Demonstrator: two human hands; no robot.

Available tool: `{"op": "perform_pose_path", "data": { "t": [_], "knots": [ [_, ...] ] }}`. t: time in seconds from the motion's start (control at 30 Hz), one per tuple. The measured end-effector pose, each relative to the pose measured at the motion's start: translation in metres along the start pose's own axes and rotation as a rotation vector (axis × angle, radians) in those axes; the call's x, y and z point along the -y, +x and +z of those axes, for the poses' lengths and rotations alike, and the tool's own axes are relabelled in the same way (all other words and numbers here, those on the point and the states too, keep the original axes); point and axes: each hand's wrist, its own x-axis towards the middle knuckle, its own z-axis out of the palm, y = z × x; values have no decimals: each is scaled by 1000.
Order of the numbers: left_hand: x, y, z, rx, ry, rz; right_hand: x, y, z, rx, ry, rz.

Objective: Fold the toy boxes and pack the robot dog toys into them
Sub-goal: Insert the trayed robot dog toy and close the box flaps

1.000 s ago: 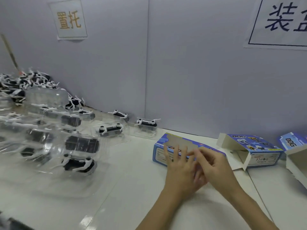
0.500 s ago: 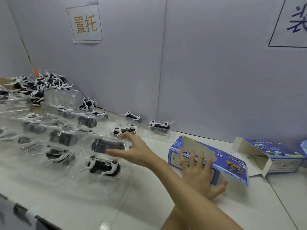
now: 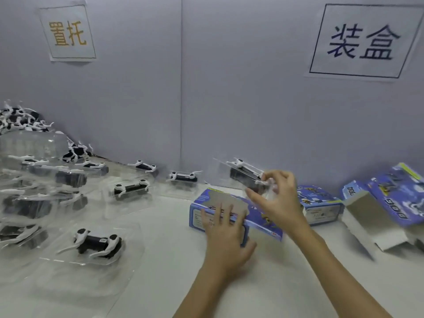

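White table [image 3: 160, 226]; right hand [image 3: 278, 198] holds trayed dog [image 3: 246, 174] above box [image 3: 231, 212].

— What is the person wearing on the arms?
— Nothing shows: both forearms are bare up to the frame's edge.
— And the hands?
— The left hand [image 3: 226, 235] and right hand [image 3: 278, 200] are bare too, with short, unpainted nails.

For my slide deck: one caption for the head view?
Left hand steadies blue box; right hand holds a trayed robot dog above it.
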Motion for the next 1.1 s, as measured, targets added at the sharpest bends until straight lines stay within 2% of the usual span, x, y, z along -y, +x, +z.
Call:
{"op": "perform_pose_path", "data": {
  "t": [0.07, 0.17, 0.33, 0.53, 0.63, 0.73, 0.97, 1.1],
  "knots": [
    [3, 3, 2, 101, 4, -109, -25, -6, -24, -122, -35, 46],
    [14, 8, 2, 9, 90, -214, -58, -29, -39, -166, -46, 83],
    [31, 6, -3, -250, -194, -306, -82, -60, -29, -75, -64, 135],
    [32, 13, -13, -380, -630, -398, -85, -59, -40, -65, 62, 207],
    [31, 13, -18, -421, -724, -435, -88, -55, -53, -28, -26, 233],
    [28, 14, -25, -456, -839, -477, -93, -53, -68, 23, -55, 338],
    [26, 16, -31, -441, -942, -506, -90, -56, -73, 137, -342, 406],
    [35, 20, -34, -573, -1040, -501, -88, -57, -73, 225, -302, 444]
  ]
}}
